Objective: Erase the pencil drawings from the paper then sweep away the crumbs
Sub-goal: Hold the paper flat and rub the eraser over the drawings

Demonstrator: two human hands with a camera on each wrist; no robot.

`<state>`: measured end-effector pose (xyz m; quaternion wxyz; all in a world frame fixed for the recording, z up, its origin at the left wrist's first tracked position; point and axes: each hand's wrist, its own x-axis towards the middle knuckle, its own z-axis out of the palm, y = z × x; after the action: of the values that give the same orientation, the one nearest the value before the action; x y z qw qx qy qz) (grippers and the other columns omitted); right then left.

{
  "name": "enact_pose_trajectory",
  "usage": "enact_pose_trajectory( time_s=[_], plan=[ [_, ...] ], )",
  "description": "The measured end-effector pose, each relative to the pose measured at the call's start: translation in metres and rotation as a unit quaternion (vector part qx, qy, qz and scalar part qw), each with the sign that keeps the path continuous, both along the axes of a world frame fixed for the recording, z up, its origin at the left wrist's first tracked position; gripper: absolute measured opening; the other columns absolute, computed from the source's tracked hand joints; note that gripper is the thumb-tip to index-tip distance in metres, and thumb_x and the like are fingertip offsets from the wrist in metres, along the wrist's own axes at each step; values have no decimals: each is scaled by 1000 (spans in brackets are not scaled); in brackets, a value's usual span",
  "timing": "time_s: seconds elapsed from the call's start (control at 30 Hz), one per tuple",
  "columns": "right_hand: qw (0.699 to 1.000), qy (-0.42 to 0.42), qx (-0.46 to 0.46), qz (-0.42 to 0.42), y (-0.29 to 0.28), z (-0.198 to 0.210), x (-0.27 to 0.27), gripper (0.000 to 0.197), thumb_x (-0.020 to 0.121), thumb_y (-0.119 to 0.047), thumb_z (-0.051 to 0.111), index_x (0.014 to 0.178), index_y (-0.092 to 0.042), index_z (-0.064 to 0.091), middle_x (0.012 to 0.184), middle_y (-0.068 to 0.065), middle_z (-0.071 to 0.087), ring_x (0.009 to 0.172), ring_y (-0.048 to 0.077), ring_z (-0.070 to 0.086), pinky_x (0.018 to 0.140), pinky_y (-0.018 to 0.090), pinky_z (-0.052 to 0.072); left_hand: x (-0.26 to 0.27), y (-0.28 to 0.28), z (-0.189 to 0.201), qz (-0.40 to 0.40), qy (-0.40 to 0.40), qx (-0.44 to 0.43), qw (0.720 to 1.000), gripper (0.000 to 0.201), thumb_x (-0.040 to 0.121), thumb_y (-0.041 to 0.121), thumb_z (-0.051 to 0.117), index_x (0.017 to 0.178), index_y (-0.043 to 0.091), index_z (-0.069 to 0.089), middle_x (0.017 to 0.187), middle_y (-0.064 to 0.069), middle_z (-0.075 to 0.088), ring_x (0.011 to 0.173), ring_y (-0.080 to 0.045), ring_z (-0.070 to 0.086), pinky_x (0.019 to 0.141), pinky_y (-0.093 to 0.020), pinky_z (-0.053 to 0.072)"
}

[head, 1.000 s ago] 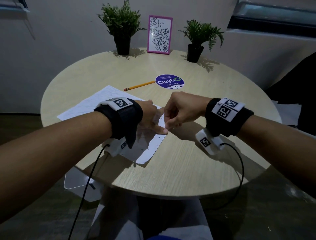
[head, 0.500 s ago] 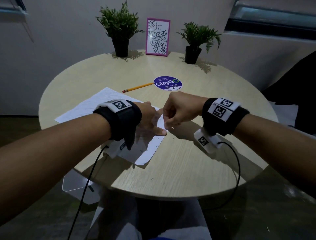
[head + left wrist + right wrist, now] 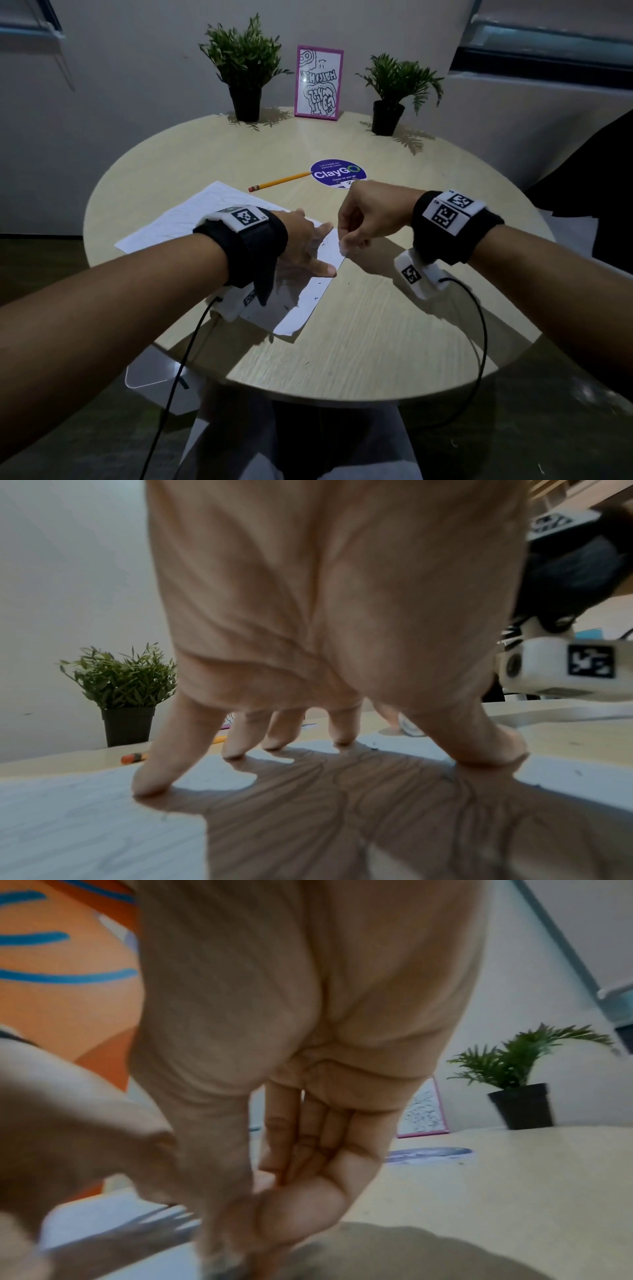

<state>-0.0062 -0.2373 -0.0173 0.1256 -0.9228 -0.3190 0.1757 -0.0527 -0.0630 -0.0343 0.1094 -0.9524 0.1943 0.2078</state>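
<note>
A white sheet of paper (image 3: 191, 222) with faint pencil lines lies on the left half of the round table (image 3: 376, 342). My left hand (image 3: 308, 246) presses the sheet flat with straight, spread fingers (image 3: 150, 783). My right hand (image 3: 352, 240) sits at the sheet's right edge, between my left index finger and thumb. Its fingertips pinch a small white eraser (image 3: 344, 247), blurred with motion. In the right wrist view the right hand's fingers (image 3: 308, 1199) are bunched low and hide the eraser. Dark crumbs (image 3: 317, 283) dot the paper and the table beside it.
A yellow pencil (image 3: 279, 181) lies beyond the paper, beside a round purple sticker (image 3: 337, 173). Two potted plants (image 3: 245, 68) (image 3: 394, 89) and a pink picture frame (image 3: 318, 84) stand at the far edge. Cables hang from both wrists.
My right hand has shifted slightly up the paper's right edge, away from my left thumb. My left hand still presses the sheet in the same place.
</note>
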Motion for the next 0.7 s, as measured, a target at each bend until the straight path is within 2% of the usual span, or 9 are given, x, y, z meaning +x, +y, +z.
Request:
enact_pose_trajectory(
  time_s=[0.1,0.2,0.27,0.4,0.43,0.57,0.63,0.7],
  plan=[
    [998,-38,-18,-43,-12,-6,16,10,78,-25,84,77,-17,79,67,-6,74,59,5,67,62,18,51,1,0,0,-5,0,0,1000,96,87,77,39,159,31,-5,158,-15,28,143,-32,28,107,-47,35],
    [991,-113,-37,-60,-17,-2,22,7,77,-23,82,74,-18,78,60,-8,70,60,4,65,67,29,55,2,0,-1,-6,-2,1,1000,95,88,76,40,159,31,-5,157,-15,27,143,-34,28,107,-47,35],
    [994,-99,-1,-35,-8,-1,11,6,79,-21,80,77,-16,78,61,-7,71,59,3,66,68,27,55,4,0,-3,0,-2,0,1000,97,86,78,41,158,32,-4,159,-17,22,143,-36,28,107,-48,35],
    [998,-32,27,43,17,-10,-18,6,81,-19,78,77,-14,76,65,-5,73,59,4,67,60,20,50,8,4,-7,5,-2,-16,1000,95,84,78,46,157,25,15,154,-17,31,138,-34,36,101,-44,38],
    [998,-33,25,45,18,-12,-17,7,81,-20,79,77,-15,76,65,-5,73,59,5,67,60,20,50,8,4,-7,4,-2,-15,1000,96,83,78,45,157,25,15,155,-17,30,139,-34,35,103,-44,37],
    [999,-39,13,-19,2,-9,6,11,81,-25,81,77,-15,78,67,-5,74,61,8,68,61,22,52,13,2,-12,13,-10,6,1000,109,79,84,41,159,26,-4,160,-17,19,142,-37,32,107,-48,36],
    [997,-60,-9,-38,-1,-7,15,11,81,-25,81,77,-15,78,66,-5,73,64,10,69,64,25,53,15,2,-14,20,-10,6,1000,111,77,87,42,159,27,-5,161,-16,17,143,-38,31,107,-51,37],
    [995,-88,-38,-34,4,-4,17,9,80,-23,81,78,-15,79,67,-4,73,65,9,68,62,24,52,16,1,-15,24,-8,4,1000,111,77,86,43,159,26,-3,161,-16,16,143,-39,30,108,-52,36]
  ],
)
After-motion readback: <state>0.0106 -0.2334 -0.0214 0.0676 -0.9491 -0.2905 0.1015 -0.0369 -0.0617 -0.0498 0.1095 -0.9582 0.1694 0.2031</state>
